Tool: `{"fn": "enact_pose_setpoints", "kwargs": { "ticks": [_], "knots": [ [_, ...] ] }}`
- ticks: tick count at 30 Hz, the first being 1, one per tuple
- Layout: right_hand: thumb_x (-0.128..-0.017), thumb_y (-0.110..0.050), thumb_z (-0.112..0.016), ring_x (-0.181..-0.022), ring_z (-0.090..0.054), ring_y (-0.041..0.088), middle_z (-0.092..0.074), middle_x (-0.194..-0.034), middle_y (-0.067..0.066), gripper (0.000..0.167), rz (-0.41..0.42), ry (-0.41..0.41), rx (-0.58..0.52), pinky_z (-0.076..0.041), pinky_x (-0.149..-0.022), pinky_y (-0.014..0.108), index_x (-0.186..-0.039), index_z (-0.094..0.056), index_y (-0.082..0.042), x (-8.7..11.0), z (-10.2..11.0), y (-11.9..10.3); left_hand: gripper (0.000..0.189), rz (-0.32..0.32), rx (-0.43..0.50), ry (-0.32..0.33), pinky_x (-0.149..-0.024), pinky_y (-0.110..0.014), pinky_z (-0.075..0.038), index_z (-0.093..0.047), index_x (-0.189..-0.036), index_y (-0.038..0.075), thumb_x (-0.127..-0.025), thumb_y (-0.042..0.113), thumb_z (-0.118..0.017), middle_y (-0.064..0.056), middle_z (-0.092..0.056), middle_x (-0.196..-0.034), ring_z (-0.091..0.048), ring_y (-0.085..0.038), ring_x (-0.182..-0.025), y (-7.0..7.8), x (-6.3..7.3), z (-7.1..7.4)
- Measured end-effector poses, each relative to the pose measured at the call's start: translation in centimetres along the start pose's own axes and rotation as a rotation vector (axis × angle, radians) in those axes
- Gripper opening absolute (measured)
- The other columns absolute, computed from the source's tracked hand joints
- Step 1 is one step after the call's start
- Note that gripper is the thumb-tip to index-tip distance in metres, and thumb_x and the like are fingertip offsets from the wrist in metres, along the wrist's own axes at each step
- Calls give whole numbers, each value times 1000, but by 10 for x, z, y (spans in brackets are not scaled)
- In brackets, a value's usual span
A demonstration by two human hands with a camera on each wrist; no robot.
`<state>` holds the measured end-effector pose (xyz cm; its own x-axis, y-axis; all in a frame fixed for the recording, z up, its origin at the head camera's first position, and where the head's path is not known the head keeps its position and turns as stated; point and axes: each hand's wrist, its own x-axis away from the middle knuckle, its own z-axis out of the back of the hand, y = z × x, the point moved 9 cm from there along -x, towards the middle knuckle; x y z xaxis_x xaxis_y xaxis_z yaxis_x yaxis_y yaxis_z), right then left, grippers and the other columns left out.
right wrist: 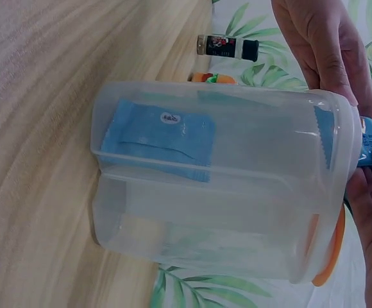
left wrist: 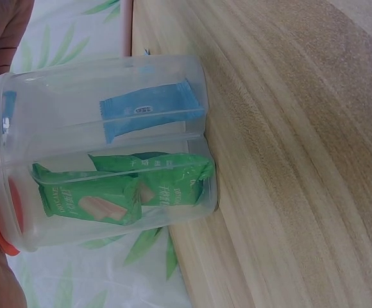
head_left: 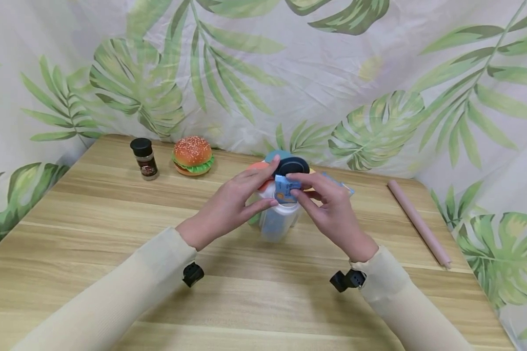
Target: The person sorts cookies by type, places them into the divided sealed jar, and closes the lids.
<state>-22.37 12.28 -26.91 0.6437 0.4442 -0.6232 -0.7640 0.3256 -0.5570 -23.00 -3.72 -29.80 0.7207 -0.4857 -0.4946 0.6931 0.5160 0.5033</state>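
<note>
1 blue snack packet (head_left: pixel 283 190), probably light, soft, slick-filmed and easily crushed, stood halfway through the mouth of the translucent container (right wrist: pixel 250 208), pinched at its right edge by the right hand (head_left: pixel 334 207), the crimped margin seeming its safest hold. Beside 1 black lid (head_left: pixel 295 165), the left hand (head_left: pixel 228 202) had thumb and fingers apart at the rim. Inside showed 1 other blue packet (right wrist: pixel 160 138) and 2 green packets (left wrist: pixel 96 199); from the container, 1 seasoning jar (head_left: pixel 145 160) and 1 hamburger (head_left: pixel 193 155) sat toward 10 o'clock, 1 partly hidden blue wrapper (head_left: pixel 346 188) toward 2 o'clock, and 1 pink rod (head_left: pixel 419 224) toward 3 o'clock.
</note>
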Motion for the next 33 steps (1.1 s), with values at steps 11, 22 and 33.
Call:
{"fn": "enact_pose_setpoints", "kwargs": {
  "ticks": [11,22,33],
  "knots": [
    [-93,8,-73,-98,-70,21,-74,-111,11,29,64,-62,50,-62,-83,19,-118,-77,-4,-1,-2,-5,84,-3,-7,-1,-119,-46,-48,-24,-168,23,-100,29,-73,-9,-54,-158,-51,-24,-148,0,0,-1],
    [-92,9,-74,-108,-69,27,-70,-114,14,21,116,-102,104,-59,-88,22,-108,-80,-2,0,-7,-9,84,-3,-10,3,-118,-44,-48,-24,-168,23,-100,29,-73,-9,-56,-157,-51,-23,-147,-1,0,-1],
    [-98,8,-65,-109,-69,27,-67,-121,15,21,91,-157,175,-60,-78,36,-109,-79,-2,2,-11,-8,84,10,-16,1,-119,-45,-48,-25,-168,23,-100,31,-73,-8,-55,-157,-52,-24,-147,-3,0,-2]
  ]
}}
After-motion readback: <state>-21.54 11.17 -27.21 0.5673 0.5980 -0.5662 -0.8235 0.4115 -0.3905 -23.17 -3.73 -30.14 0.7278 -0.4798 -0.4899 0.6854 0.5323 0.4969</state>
